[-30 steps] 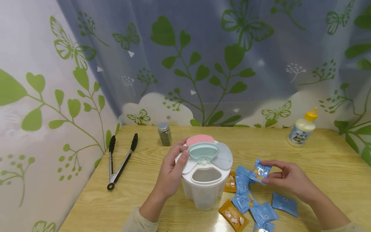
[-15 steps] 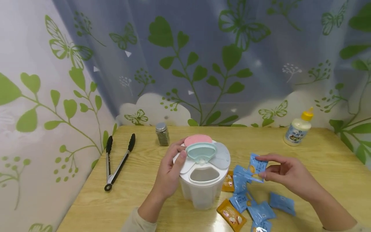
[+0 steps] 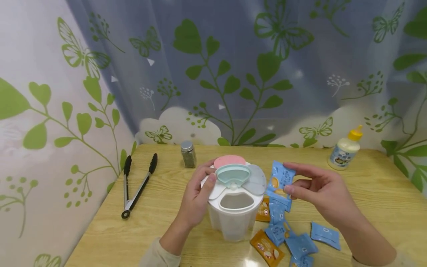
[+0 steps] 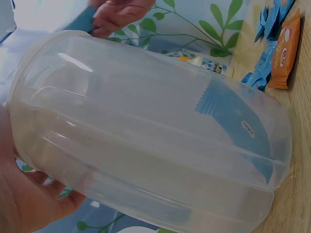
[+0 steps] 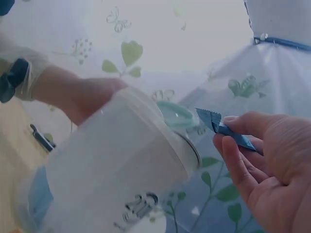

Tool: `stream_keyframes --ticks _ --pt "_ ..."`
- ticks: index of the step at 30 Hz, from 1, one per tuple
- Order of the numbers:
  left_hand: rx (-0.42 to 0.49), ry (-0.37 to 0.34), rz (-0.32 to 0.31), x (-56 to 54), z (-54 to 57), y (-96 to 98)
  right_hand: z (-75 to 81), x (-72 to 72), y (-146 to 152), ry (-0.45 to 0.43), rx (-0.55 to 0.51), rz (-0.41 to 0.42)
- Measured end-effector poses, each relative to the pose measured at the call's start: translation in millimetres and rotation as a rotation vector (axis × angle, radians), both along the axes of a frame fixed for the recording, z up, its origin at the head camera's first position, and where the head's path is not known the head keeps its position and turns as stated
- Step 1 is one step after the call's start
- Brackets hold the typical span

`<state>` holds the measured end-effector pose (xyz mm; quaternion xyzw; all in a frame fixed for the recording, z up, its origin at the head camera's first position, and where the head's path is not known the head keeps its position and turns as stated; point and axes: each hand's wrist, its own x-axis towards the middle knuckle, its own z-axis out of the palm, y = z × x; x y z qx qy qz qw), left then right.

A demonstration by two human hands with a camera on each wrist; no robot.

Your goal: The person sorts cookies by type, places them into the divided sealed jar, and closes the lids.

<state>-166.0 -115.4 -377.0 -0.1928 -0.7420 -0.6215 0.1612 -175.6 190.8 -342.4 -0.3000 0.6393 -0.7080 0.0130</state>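
My left hand (image 3: 197,193) grips the left side of a translucent storage canister (image 3: 231,224), its thumb on the edge of the lid. The canister's lid has pink, grey and white flaps; its teal flap (image 3: 233,175) is raised, above an uncovered front opening (image 3: 237,201). My right hand (image 3: 321,193) pinches a blue snack packet (image 3: 281,177) between thumb and fingers, just right of the lid. In the left wrist view, another blue packet (image 4: 243,128) shows through the canister's wall near its base.
Several blue packets (image 3: 301,245) and two orange packets (image 3: 267,247) lie right of the canister. Metal tongs (image 3: 138,194) with black tips lie spread at the left. A spice jar (image 3: 188,155) stands behind, and a yellow-capped bottle (image 3: 343,152) stands at the back right.
The right hand has lifted the blue packet off the pile and brought it up and left toward the canister's lid. The left hand keeps its grip on the canister.
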Motion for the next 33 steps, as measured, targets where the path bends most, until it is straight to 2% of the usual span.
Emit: stream_keyframes --ticks 5,7,12,14,21,24,27,33 --pt "-0.002 0.007 -0.011 -1.2 -0.3 0.1 4.4 0.4 -24 0.079 -0.072 0.087" --pt "-0.006 -0.002 -0.009 -1.1 -0.1 0.3 7.4 1.6 -31 0.066 -0.054 0.091" --pt "-0.011 -0.017 -0.005 -0.3 1.8 -1.2 20.1 4.4 -47 -0.018 0.091 0.014" --pt "-0.008 -0.011 -0.012 -0.6 1.4 -1.5 23.3 5.0 -52 0.0 0.138 0.005" --pt "-0.001 0.008 -0.025 -1.7 -0.6 -1.6 26.9 11.8 -62 0.143 0.307 -0.029" --pt "-0.003 0.006 -0.023 -2.3 -0.5 -1.6 28.5 15.2 -64 0.154 0.375 -0.039" --pt "0.0 0.002 -0.026 -2.3 -0.8 -1.2 28.9 16.4 -62 0.132 0.398 -0.035" --pt "0.008 0.005 -0.041 -1.7 -1.2 -1.0 27.1 9.3 -50 0.026 0.346 0.01"
